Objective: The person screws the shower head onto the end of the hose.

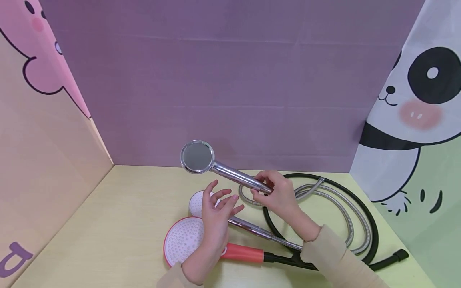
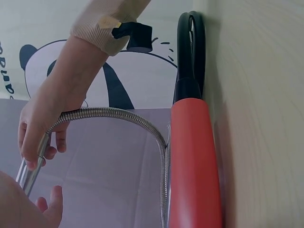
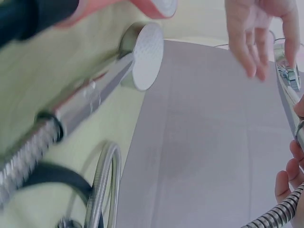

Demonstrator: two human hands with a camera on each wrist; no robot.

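Note:
My right hand grips the lower end of a chrome hand shower, held up above the table with its round grey face turned toward the head camera. A flexible metal hose arcs away from that grip in the left wrist view. Just below the raised handle, my left hand has its fingers spread and holds nothing. Behind the left hand lies a second chrome hand shower with a white spray face. A red hand shower with a wide white face lies nearest, partly covered by the left wrist.
Coiled silver hoses and a black hose lie on the right of the pale wooden table. The black hose's end fitting points to the right edge. A purple backdrop stands behind, with printed panels at both sides.

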